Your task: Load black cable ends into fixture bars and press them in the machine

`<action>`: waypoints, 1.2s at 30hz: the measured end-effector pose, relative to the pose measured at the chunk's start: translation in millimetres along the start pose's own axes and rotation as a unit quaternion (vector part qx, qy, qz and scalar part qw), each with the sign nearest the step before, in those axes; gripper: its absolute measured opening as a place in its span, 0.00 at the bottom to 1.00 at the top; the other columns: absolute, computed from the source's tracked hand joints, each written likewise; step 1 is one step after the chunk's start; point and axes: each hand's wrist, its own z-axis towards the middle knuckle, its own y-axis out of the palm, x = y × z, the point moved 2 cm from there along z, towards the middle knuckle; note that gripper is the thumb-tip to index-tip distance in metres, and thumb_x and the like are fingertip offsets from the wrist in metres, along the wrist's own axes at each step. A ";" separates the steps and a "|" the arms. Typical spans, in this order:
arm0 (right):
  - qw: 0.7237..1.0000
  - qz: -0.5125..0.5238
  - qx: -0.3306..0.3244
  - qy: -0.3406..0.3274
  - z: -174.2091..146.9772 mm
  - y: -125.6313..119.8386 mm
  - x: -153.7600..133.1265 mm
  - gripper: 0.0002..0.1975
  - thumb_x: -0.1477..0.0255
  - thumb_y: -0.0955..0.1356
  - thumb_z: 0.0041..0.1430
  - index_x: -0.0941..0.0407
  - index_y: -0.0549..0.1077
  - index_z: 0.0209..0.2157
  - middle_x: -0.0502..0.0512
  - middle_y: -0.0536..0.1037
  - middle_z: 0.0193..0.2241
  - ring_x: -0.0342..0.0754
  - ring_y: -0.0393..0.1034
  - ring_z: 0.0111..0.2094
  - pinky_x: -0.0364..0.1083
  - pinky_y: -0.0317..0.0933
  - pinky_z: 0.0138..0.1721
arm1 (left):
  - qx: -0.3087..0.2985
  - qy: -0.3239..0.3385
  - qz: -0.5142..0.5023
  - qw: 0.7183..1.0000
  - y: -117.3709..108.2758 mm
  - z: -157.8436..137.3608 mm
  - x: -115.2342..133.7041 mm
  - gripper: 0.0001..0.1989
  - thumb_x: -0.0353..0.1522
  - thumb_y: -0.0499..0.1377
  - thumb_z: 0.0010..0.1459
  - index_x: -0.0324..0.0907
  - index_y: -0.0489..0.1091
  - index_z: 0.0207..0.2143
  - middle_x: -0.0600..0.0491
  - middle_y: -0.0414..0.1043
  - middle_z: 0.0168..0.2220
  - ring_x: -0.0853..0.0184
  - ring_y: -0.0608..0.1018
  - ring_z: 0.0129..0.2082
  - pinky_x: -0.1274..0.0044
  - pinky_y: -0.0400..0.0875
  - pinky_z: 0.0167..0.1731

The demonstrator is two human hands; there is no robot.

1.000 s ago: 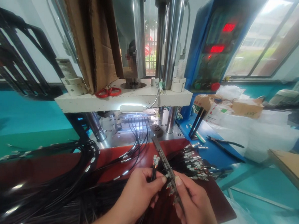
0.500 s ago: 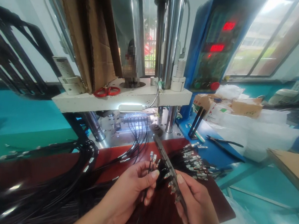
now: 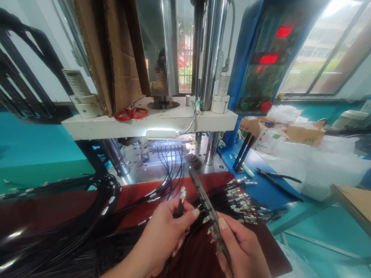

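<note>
The left hand [image 3: 167, 232] pinches a few black wires [image 3: 179, 208] between thumb and fingers, while the right hand [image 3: 243, 249] grasps the lower end of a narrow bar [image 3: 204, 199], thumb on top. Both are held above a glossy dark red board [image 3: 273, 250], with loose black cables [image 3: 56, 242] heaped across its left part and a bundle of metal-tipped cables [image 3: 243, 201] at the right. Behind stands a white-topped press [image 3: 202, 124] with red-handled scissors [image 3: 131, 113] on it, beside a blue control box [image 3: 246, 46] with lit red digits and a bright window [image 3: 323, 51]. The bar is dark grey, straight and notched, tilted with its far end toward the press; small shiny metal ends [image 3: 211, 231] stick out along its left edge. The wires point upward, silvery at their tips.
</note>
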 end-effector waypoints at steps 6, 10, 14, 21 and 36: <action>1.000 -0.002 0.004 0.000 -0.9 0.7 -1.4 0.31 0.50 0.60 0.60 0.60 0.70 0.52 0.43 0.61 0.09 0.37 0.49 0.08 0.35 0.45 0.08 | -0.010 0.004 0.004 1.000 1.1 3.8 -2.3 0.15 0.44 0.57 0.56 0.42 0.62 0.29 0.60 0.62 0.21 0.79 0.56 0.11 0.85 0.50 0.08; 1.000 0.002 -0.005 -0.004 -0.1 0.6 1.1 0.31 0.50 0.60 0.60 0.61 0.69 0.52 0.43 0.61 0.09 0.38 0.50 0.09 0.36 0.46 0.08 | -0.012 0.000 0.011 1.000 1.9 4.1 -2.0 0.13 0.42 0.57 0.56 0.41 0.63 0.29 0.60 0.63 0.22 0.79 0.56 0.11 0.85 0.51 0.09; 1.000 -0.016 -0.009 -0.006 0.6 -0.4 4.6 0.31 0.51 0.60 0.61 0.60 0.69 0.53 0.43 0.62 0.09 0.38 0.50 0.08 0.36 0.46 0.08 | -0.024 -0.002 0.008 1.000 2.5 5.2 -2.1 0.12 0.41 0.56 0.57 0.41 0.62 0.29 0.60 0.63 0.21 0.79 0.57 0.11 0.85 0.51 0.09; 0.999 -0.040 -0.014 -0.027 -0.8 0.4 1.0 0.30 0.51 0.59 0.62 0.60 0.70 0.52 0.42 0.61 0.09 0.37 0.49 0.08 0.36 0.45 0.08 | -0.021 0.003 0.002 1.000 1.8 6.5 0.6 0.11 0.39 0.56 0.57 0.41 0.62 0.28 0.60 0.63 0.21 0.79 0.57 0.11 0.85 0.51 0.09; 0.999 0.042 -0.002 -0.001 2.0 -2.3 4.4 0.30 0.51 0.61 0.59 0.61 0.70 0.51 0.43 0.61 0.10 0.37 0.49 0.08 0.35 0.45 0.07 | -0.014 0.061 -0.112 0.992 -10.7 -1.5 13.5 0.13 0.41 0.59 0.57 0.39 0.65 0.32 0.58 0.64 0.26 0.75 0.67 0.23 0.81 0.66 0.26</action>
